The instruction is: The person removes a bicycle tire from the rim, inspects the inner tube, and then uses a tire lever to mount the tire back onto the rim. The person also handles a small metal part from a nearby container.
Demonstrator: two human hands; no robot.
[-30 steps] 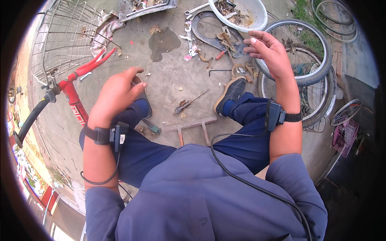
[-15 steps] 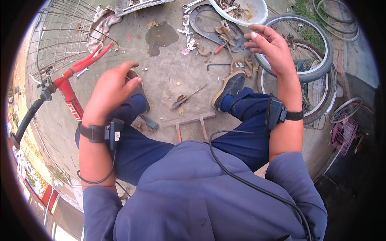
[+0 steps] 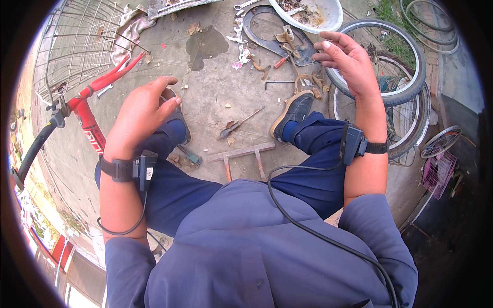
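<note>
My left hand [image 3: 143, 114] hovers above my left shoe, thumb and fingers apart, holding nothing. Beside it on the left is a red bicycle frame [image 3: 88, 120] with a black-gripped handlebar and a wire basket [image 3: 77, 43]. My right hand [image 3: 350, 62] is raised over the edge of a bicycle wheel [image 3: 422, 61], its fingers loosely spread and empty. Between my feet a screwdriver [image 3: 240, 123] lies on the concrete. Farther off are a black hex key [image 3: 281, 82], several wrenches [image 3: 239, 37] and a red-handled tool [image 3: 280, 62].
A white basin [image 3: 336, 18] with small parts stands at the far side, next to a flat dark oval ring [image 3: 251, 25]. A second wheel [image 3: 425, 115] lies under the first. A low metal frame [image 3: 241, 153] sits before me. Far right is a pink wire crate [image 3: 438, 174].
Almost nothing differs. Both hands stay in nearly the same place, and the view has shifted very slightly.
</note>
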